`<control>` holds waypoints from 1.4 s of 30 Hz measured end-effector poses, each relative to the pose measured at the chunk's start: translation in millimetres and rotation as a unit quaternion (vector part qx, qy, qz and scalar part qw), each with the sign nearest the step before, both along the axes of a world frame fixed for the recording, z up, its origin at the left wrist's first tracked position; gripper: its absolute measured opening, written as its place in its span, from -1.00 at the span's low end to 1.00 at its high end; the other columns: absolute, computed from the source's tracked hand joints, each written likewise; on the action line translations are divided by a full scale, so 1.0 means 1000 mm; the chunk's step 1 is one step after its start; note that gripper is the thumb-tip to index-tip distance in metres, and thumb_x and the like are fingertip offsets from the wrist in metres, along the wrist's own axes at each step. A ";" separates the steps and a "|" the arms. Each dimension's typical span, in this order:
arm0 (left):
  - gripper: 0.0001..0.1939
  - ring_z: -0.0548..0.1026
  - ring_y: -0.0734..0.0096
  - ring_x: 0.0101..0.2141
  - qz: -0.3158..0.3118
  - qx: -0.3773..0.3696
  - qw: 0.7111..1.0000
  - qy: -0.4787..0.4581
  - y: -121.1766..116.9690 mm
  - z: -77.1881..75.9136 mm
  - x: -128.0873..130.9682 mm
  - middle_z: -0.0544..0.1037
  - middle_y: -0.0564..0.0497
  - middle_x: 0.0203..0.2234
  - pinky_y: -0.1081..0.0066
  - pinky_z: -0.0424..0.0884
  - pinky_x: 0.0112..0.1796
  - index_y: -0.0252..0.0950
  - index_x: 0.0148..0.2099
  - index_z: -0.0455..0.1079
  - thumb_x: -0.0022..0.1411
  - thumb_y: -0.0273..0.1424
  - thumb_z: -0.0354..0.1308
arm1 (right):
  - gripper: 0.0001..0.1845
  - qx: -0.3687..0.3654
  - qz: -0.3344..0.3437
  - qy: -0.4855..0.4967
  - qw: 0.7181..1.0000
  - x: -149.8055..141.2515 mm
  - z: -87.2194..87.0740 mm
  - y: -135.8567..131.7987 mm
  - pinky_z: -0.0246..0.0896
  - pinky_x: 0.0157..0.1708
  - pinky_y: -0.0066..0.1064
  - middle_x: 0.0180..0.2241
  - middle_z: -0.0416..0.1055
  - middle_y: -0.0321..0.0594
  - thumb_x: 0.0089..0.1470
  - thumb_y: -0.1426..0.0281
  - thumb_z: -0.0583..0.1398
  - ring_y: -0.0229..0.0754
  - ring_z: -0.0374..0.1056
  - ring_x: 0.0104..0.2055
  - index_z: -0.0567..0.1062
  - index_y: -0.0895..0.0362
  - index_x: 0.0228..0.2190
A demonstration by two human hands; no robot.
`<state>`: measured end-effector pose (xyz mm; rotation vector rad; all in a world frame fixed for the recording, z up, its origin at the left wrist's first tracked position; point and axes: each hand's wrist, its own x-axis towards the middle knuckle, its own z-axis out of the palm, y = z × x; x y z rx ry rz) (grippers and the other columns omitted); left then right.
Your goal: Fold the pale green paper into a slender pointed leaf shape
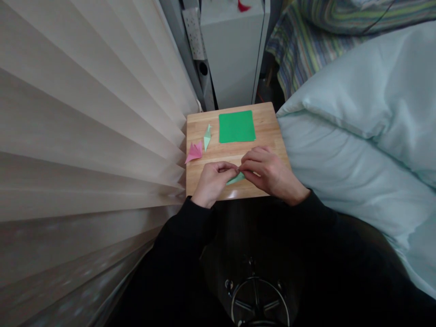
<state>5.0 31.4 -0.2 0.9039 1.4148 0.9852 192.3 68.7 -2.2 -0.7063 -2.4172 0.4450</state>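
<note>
A piece of light green origami paper is pinched between my two hands, low over the front part of the small wooden table. My left hand closes thumb and fingers on its left side. From the right, my right hand grips it with the fingertips, which meet those of the left. Most of the paper is hidden behind the fingers, so its folded shape is unclear. Beyond the hands lies a stack of green paper. Left of it are a pale green folded paper figure and a pink one.
A pleated curtain runs along the table's left side. Bedding in pale blue bulges against the right side. Behind the table stands a white cabinet. Below the front edge shows the metal base of a stool or chair.
</note>
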 end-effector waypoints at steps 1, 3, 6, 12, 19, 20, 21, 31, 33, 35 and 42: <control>-0.97 0.52 0.41 -0.39 0.002 -0.003 1.000 -0.009 0.000 -0.001 -0.002 0.64 0.00 -0.47 0.33 0.44 -0.19 -0.31 -0.45 0.62 -0.04 -0.47 0.40 | -0.82 -0.002 0.006 0.008 1.000 0.001 0.000 0.001 0.24 -0.06 -0.16 -0.25 0.53 -0.12 0.29 0.50 0.16 -0.05 0.39 -0.15 0.57 0.12 -0.29; -0.91 0.52 0.41 -0.36 0.001 -0.020 0.999 -0.037 0.001 -0.001 -0.005 0.65 -0.01 -0.44 0.33 0.43 -0.15 -0.31 -0.42 0.63 -0.06 -0.45 0.44 | -0.82 -0.009 0.015 0.024 1.000 0.002 -0.002 0.002 0.28 -0.09 -0.16 -0.24 0.54 -0.10 0.29 0.50 0.17 -0.04 0.42 -0.14 0.59 0.12 -0.27; -0.83 0.54 0.42 -0.32 -0.001 -0.070 0.993 -0.097 0.001 0.003 -0.008 0.65 -0.01 -0.41 0.35 0.43 -0.13 -0.33 -0.39 0.64 -0.10 -0.40 0.50 | -0.81 -0.018 0.023 0.045 0.999 0.004 -0.002 0.002 0.34 -0.14 -0.17 -0.23 0.55 -0.06 0.29 0.50 0.16 -0.03 0.45 -0.16 0.61 0.15 -0.24; -0.76 0.53 0.45 -0.34 0.019 -0.079 0.988 -0.131 0.001 0.011 -0.006 0.63 0.01 -0.43 0.37 0.43 -0.17 -0.32 -0.40 0.64 -0.13 -0.33 0.55 | -0.75 -0.102 0.033 0.096 0.990 0.006 0.004 -0.001 0.40 -0.10 -0.15 -0.15 0.54 -0.05 0.30 0.50 0.13 -0.05 0.47 -0.11 0.61 0.13 -0.15; -0.77 0.55 0.40 -0.33 0.038 -0.006 0.997 -0.064 0.001 0.005 -0.006 0.67 -0.02 -0.42 0.34 0.43 -0.14 -0.30 -0.38 0.66 -0.13 -0.33 0.54 | -0.87 -0.327 -0.102 0.276 0.898 -0.004 0.003 -0.003 0.41 -0.08 -0.17 -0.24 0.56 -0.16 0.20 0.29 0.29 -0.09 0.48 -0.13 0.58 0.09 -0.29; -0.77 0.55 0.40 -0.34 0.047 0.000 0.997 -0.059 0.001 0.005 -0.006 0.67 -0.02 -0.43 0.34 0.43 -0.15 -0.30 -0.38 0.66 -0.13 -0.34 0.54 | -0.82 -0.378 -0.129 0.312 0.862 -0.006 0.001 -0.003 0.42 -0.10 -0.20 -0.26 0.55 -0.19 0.15 0.25 0.33 -0.12 0.48 -0.17 0.57 0.09 -0.27; -0.78 0.55 0.40 -0.35 0.054 0.006 0.997 -0.056 0.002 0.004 -0.006 0.67 -0.01 -0.43 0.34 0.44 -0.16 -0.30 -0.38 0.65 -0.13 -0.35 0.54 | -0.77 -0.427 -0.148 0.344 0.823 -0.009 -0.001 -0.003 0.43 -0.13 -0.22 -0.29 0.54 -0.22 0.10 0.23 0.37 -0.15 0.48 -0.21 0.55 0.09 -0.26; -0.78 0.55 0.42 -0.38 0.062 0.049 0.996 -0.036 0.002 0.008 -0.003 0.66 0.01 -0.44 0.35 0.46 -0.21 -0.29 -0.37 0.64 -0.08 -0.32 0.52 | -0.71 -0.626 -0.135 0.428 0.637 -0.026 0.000 -0.015 0.50 -0.17 -0.31 -0.40 0.52 -0.30 -0.17 0.25 0.51 -0.24 0.46 -0.28 0.58 0.13 -0.47; -0.78 0.55 0.42 -0.37 0.051 0.041 0.997 -0.035 0.002 0.009 -0.004 0.66 0.01 -0.43 0.35 0.45 -0.22 -0.29 -0.36 0.64 -0.07 -0.32 0.51 | -0.71 -0.610 -0.140 0.432 0.649 -0.025 -0.002 -0.013 0.49 -0.18 -0.31 -0.43 0.52 -0.31 -0.19 0.24 0.52 -0.25 0.45 -0.31 0.59 0.12 -0.50; -0.78 0.53 0.44 -0.38 0.024 0.022 0.999 -0.044 0.001 0.010 -0.006 0.66 0.02 -0.42 0.37 0.43 -0.24 -0.29 -0.35 0.64 -0.06 -0.32 0.51 | -0.70 -0.588 -0.141 0.418 0.677 -0.022 -0.003 -0.011 0.48 -0.19 -0.30 -0.46 0.53 -0.31 -0.18 0.21 0.52 -0.25 0.44 -0.35 0.60 0.12 -0.51; -0.80 0.53 0.47 -0.36 -0.044 -0.031 0.994 -0.093 0.000 0.010 -0.010 0.66 0.01 -0.37 0.39 0.42 -0.22 -0.28 -0.30 0.64 0.00 -0.32 0.47 | -0.60 -0.520 -0.139 0.348 0.767 -0.015 -0.002 -0.003 0.44 -0.25 -0.30 -0.48 0.54 -0.28 -0.18 0.07 0.51 -0.25 0.41 -0.41 0.61 0.13 -0.53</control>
